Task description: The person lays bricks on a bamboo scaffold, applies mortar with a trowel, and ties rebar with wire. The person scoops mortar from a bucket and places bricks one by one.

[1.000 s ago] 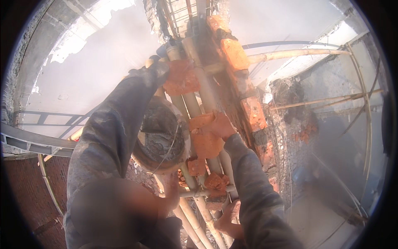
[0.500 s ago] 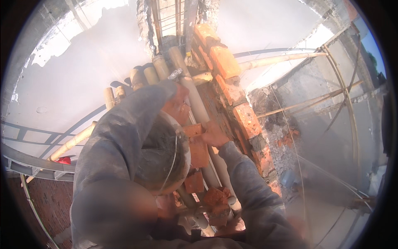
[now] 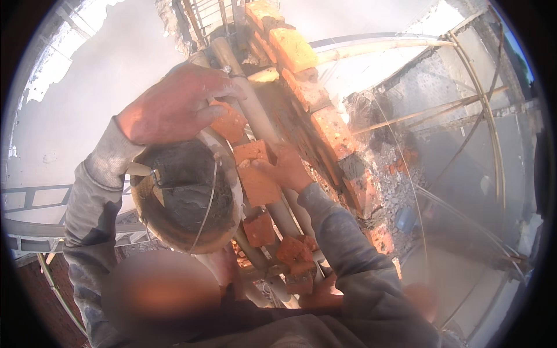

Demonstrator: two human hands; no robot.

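Note:
My left hand [image 3: 180, 105] is open above the far rim of a bucket [image 3: 235, 203], fingers and thumb apart. Beside its thumb, a broken orange brick [image 3: 231, 123] rests near the poles. Grey mortar [image 3: 184, 165] fills much of the bucket, and a trowel [image 3: 139, 169] lies in it, handle at the left side. To the right of the bucket, my right hand [image 3: 293, 168] grips an orange-red brick [image 3: 259, 184], its thumb against the brick's face. The fingers behind that brick are partly hidden.
Bamboo poles [image 3: 246, 110] form the platform under me. More bricks [image 3: 259, 229] and a broken piece [image 3: 295, 254] lie nearer my body. A partly built brick wall [image 3: 333, 133] runs along the right. Beyond it are rubble [image 3: 380, 191] and crossing poles [image 3: 481, 116].
My left hand has moved left and away from the poles, uncovering the bucket's mortar and trowel. My right hand stays on the brick. The whole view has shifted slightly.

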